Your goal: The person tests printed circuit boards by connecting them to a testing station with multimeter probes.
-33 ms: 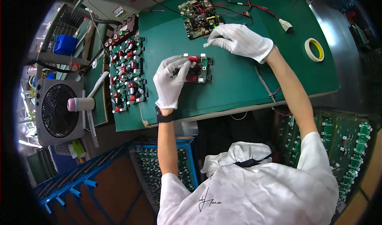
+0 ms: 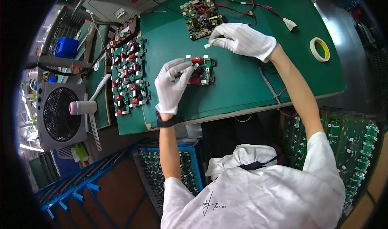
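1. Head view, circuit board (image 2: 208, 70): one, small, green, on the green work mat (image 2: 242, 81) before the person. Carries red cylindrical parts (image 2: 196, 60), a black round part (image 2: 198, 70) and pale connectors along its edges. Likely light and stiff; the tall parts probably the fragile feature, apt to bend at their leads. Best held by bare board edge.

2. Head view, left hand (image 2: 171, 83): white glove; fingers curled, thumb and forefinger nearly together at the board's left side. Whether they pinch the board, a part on it, or merely rest there cannot be told.

3. Head view, right hand (image 2: 243, 41): white glove, raised above and to the right of the board, well apart from the left. Fingertips closed on a small pale piece (image 2: 207, 46); nature too small to tell. Probably very light and easily dropped through glove cloth; best taken by its sides.

4. Head view, larger circuit board (image 2: 199, 22): one, crowded, with red wires, beyond the hands; probably stiff, best lifted by opposite edges, clear of the wires.
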Motion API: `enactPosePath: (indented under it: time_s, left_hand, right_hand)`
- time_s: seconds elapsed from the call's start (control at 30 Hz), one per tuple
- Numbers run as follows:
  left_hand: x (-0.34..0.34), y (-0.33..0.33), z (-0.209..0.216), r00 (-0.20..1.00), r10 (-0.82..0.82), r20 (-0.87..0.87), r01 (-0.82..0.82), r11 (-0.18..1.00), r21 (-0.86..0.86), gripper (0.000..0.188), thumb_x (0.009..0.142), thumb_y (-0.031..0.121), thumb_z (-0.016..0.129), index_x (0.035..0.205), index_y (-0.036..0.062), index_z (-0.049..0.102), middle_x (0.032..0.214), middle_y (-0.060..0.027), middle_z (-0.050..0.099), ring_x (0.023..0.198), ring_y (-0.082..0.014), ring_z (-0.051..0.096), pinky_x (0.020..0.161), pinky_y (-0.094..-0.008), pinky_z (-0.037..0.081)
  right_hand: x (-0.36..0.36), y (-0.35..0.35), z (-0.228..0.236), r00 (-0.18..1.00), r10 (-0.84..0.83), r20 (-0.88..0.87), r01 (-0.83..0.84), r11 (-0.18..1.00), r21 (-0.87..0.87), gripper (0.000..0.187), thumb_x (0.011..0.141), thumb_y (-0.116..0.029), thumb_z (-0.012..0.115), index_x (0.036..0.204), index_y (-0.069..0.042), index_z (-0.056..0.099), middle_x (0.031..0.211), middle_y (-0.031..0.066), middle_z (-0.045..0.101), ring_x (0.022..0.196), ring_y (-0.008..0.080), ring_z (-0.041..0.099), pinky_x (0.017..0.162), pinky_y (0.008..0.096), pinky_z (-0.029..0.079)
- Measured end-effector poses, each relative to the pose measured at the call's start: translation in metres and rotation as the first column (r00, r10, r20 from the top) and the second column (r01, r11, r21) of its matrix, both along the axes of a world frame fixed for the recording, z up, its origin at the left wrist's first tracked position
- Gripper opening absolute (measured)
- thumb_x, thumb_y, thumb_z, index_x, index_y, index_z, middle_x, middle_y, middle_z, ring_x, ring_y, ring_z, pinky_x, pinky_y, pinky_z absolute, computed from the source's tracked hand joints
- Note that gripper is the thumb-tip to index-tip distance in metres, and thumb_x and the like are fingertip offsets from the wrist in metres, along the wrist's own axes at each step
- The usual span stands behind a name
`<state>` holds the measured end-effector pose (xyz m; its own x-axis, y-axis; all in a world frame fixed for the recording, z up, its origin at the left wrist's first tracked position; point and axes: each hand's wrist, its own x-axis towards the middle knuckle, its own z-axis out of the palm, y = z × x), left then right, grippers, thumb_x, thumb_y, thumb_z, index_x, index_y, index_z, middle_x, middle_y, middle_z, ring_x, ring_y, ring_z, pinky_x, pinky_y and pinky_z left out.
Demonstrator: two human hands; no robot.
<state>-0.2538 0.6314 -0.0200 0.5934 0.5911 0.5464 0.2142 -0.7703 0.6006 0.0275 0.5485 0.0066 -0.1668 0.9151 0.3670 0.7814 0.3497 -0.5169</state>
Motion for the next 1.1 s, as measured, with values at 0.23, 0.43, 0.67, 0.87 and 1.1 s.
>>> enactPosePath:
  time_s: [0.23,0.43,0.67,0.87,1.1]
  left_hand:
    - [-0.040,0.031,0.050,0.793,-0.562,-0.236,0.285,0.684,-0.671,0.034,0.098,0.025,0.072,0.122,0.0002,0.075,0.147,-0.0184,0.058,0.125,-0.0289,0.062,0.102,-0.0386,0.052]
    - [-0.038,0.038,0.046,0.726,-0.635,-0.265,0.364,0.681,-0.635,0.030,0.097,0.027,0.073,0.113,0.0025,0.078,0.149,-0.0171,0.055,0.124,-0.0290,0.062,0.105,-0.0424,0.050]
    - [-0.037,0.014,0.028,0.858,-0.443,-0.259,0.260,0.811,-0.524,0.023,0.094,0.019,0.077,0.112,0.0042,0.079,0.149,-0.0177,0.056,0.128,-0.0309,0.062,0.106,-0.0421,0.051]
    - [-0.022,-0.029,0.020,0.981,-0.030,-0.193,0.000,0.989,-0.151,0.019,0.091,0.014,0.079,0.108,0.0044,0.079,0.119,-0.0148,0.074,0.108,-0.0296,0.072,0.092,-0.0375,0.056]
    - [-0.008,-0.054,0.010,0.991,0.075,-0.107,-0.077,0.997,-0.017,0.020,0.092,0.010,0.077,0.111,0.0044,0.076,0.114,-0.0143,0.075,0.104,-0.0312,0.073,0.090,-0.0383,0.057]
  right_hand:
    - [0.008,0.013,0.008,0.985,0.144,-0.093,-0.155,0.980,-0.127,0.030,0.103,-0.034,0.064,0.112,-0.005,0.069,0.109,0.0108,0.072,0.103,0.0310,0.068,0.089,0.0404,0.054]
    - [0.007,0.002,0.001,0.998,0.051,-0.045,-0.056,0.991,-0.118,0.031,0.099,-0.033,0.070,0.106,-0.003,0.071,0.101,0.0129,0.073,0.096,0.0321,0.070,0.085,0.0406,0.055]
    - [-0.018,-0.012,0.004,0.958,0.170,-0.231,-0.187,0.981,-0.054,0.024,0.095,-0.025,0.074,0.104,-0.002,0.074,0.100,0.0132,0.074,0.096,0.0306,0.071,0.087,0.0403,0.056]
    - [-0.049,-0.023,-0.015,0.983,0.103,-0.153,-0.098,0.994,0.039,0.022,0.093,-0.026,0.076,0.106,-0.008,0.077,0.101,0.0099,0.074,0.095,0.0300,0.070,0.089,0.0404,0.055]
    - [-0.049,-0.024,-0.032,0.972,0.071,-0.225,-0.057,0.996,0.069,0.022,0.094,-0.024,0.076,0.108,-0.008,0.076,0.102,0.0099,0.074,0.095,0.0291,0.070,0.088,0.0389,0.054]
